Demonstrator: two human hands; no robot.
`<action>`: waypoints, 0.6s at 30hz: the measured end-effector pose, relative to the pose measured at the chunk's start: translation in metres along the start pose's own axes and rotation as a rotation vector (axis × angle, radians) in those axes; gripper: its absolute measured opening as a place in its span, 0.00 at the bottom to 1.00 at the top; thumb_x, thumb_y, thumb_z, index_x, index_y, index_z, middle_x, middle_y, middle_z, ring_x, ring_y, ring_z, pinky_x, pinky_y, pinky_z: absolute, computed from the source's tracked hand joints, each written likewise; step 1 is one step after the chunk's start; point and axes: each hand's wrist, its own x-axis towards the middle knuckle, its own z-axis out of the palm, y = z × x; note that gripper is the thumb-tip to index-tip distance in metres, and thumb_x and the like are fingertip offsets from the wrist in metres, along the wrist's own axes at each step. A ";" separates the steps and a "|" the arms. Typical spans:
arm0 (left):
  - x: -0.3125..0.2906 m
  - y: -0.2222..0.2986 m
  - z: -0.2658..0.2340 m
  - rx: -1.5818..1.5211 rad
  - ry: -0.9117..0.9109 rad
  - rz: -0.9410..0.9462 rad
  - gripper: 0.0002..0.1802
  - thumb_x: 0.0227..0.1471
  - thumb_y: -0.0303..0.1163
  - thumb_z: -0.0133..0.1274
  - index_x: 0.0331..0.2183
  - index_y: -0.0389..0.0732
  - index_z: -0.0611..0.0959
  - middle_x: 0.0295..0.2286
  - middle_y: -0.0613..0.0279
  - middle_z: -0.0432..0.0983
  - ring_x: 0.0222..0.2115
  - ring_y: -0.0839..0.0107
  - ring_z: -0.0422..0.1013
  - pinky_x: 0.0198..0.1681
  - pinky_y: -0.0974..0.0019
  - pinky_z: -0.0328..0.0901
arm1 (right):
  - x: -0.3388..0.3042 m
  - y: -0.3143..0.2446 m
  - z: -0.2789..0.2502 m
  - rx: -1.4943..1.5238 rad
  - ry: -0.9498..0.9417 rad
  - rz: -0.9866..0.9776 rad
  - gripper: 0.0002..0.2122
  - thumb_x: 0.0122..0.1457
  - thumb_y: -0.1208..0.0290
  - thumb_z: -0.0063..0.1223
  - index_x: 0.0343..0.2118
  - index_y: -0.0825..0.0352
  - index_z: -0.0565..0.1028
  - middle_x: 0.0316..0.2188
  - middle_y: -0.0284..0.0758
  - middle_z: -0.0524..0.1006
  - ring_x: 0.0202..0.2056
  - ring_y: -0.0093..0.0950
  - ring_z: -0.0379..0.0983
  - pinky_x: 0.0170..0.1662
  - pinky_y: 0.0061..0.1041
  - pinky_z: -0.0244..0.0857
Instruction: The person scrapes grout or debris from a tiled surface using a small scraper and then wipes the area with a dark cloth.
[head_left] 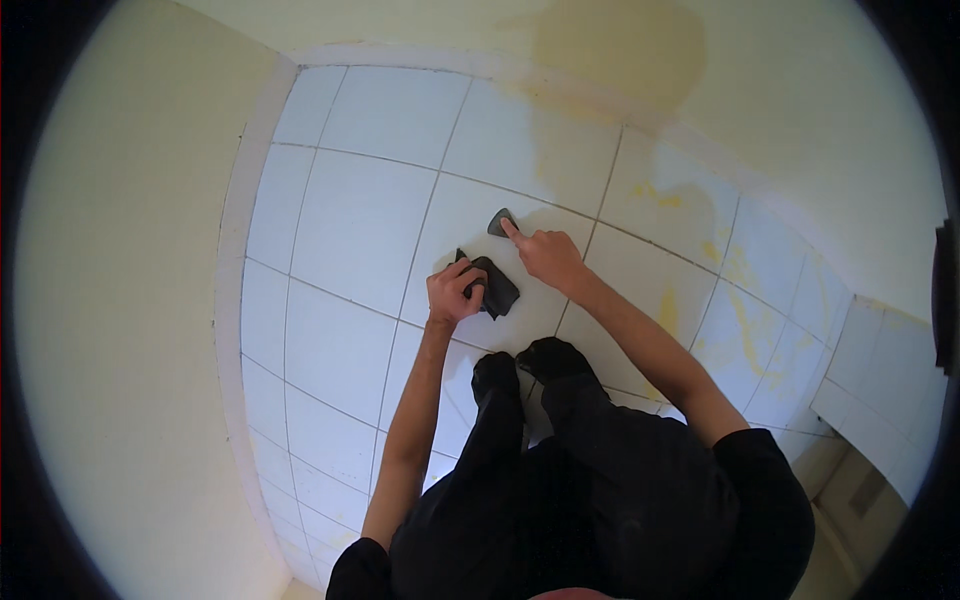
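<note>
On the white tiled floor (360, 225), my right hand (551, 257) is closed around a scraper with a grey blade (501, 222). Its index finger stretches along the blade, and the rest of the tool is hidden in the fist. The blade appears to lie against a tile. Just left and nearer, my left hand (455, 292) grips a crumpled black cloth or piece of plastic (497, 287); its exact kind I cannot make out. Part of it spreads out to the right of the fingers.
Yellow smears (742, 325) mark the tiles on the right. My dark-shod feet (553, 358) are close below my hands. Cream walls (150, 300) bound the floor at left and far side. A tiled step or ledge (885, 370) stands at far right.
</note>
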 end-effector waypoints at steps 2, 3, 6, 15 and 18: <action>0.003 0.004 0.000 -0.020 0.014 -0.019 0.06 0.35 0.29 0.54 0.23 0.48 0.83 0.21 0.65 0.70 0.18 0.64 0.70 0.21 0.61 0.67 | -0.002 -0.004 0.005 -0.031 0.022 0.015 0.27 0.54 0.72 0.53 0.60 0.62 0.70 0.23 0.40 0.78 0.25 0.37 0.78 0.28 0.38 0.71; 0.003 0.006 -0.001 -0.015 0.017 -0.024 0.06 0.35 0.29 0.54 0.23 0.48 0.83 0.21 0.65 0.70 0.18 0.64 0.70 0.21 0.61 0.67 | -0.003 -0.009 0.003 -0.028 0.004 0.039 0.27 0.54 0.73 0.53 0.60 0.62 0.69 0.23 0.40 0.78 0.24 0.37 0.78 0.28 0.38 0.71; 0.003 0.006 -0.001 -0.010 0.017 -0.047 0.06 0.36 0.28 0.54 0.23 0.49 0.83 0.21 0.65 0.70 0.18 0.64 0.70 0.21 0.61 0.67 | 0.001 -0.012 0.009 -0.022 0.020 0.058 0.28 0.53 0.73 0.53 0.61 0.62 0.68 0.22 0.39 0.78 0.24 0.37 0.78 0.28 0.37 0.71; -0.005 -0.020 -0.005 0.096 -0.093 0.151 0.15 0.38 0.31 0.59 0.34 0.54 0.85 0.31 0.63 0.76 0.26 0.62 0.76 0.26 0.60 0.72 | -0.025 0.013 -0.026 0.126 0.081 0.163 0.24 0.61 0.64 0.51 0.63 0.50 0.68 0.20 0.43 0.76 0.23 0.43 0.76 0.28 0.43 0.70; 0.011 -0.039 -0.011 0.226 0.014 -0.124 0.22 0.43 0.31 0.57 0.44 0.56 0.84 0.37 0.63 0.77 0.29 0.59 0.77 0.27 0.58 0.73 | -0.049 0.032 -0.037 0.174 0.115 0.219 0.24 0.63 0.61 0.51 0.63 0.47 0.67 0.18 0.42 0.75 0.22 0.43 0.75 0.28 0.43 0.69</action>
